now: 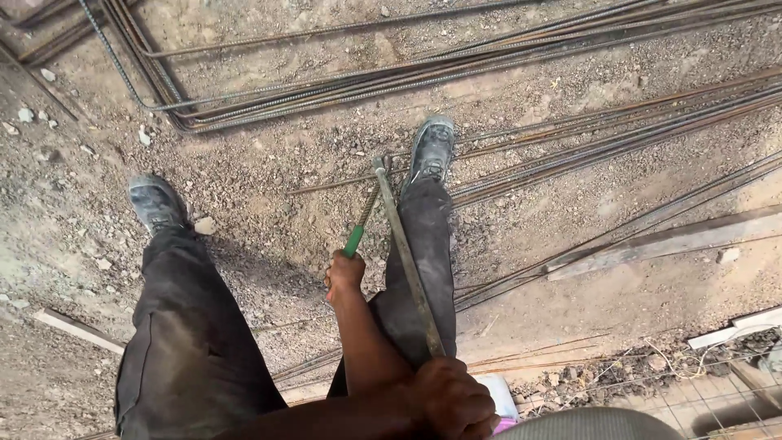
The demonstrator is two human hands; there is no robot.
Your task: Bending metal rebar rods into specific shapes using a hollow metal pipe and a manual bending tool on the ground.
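Note:
I stand on gravelly ground in dark trousers and grey shoes. My left hand (452, 401), low in the view with its forearm coming in from the left, grips the near end of a long metal bar (405, 253). The bar runs up along my right leg, and its head (379, 164) rests on the ground beside my right shoe (432, 149). My right hand (345, 273) is closed around a short ribbed rod with a green sleeve (355, 239). The rod's far end meets the bar's head.
Bundles of long rebar (342, 85) lie across the ground ahead, bent at the upper left, with more bars (619, 134) running right. A wooden plank (668, 240) lies at the right, wire mesh and debris (692, 391) at the lower right, and a small plank (77, 328) at the left.

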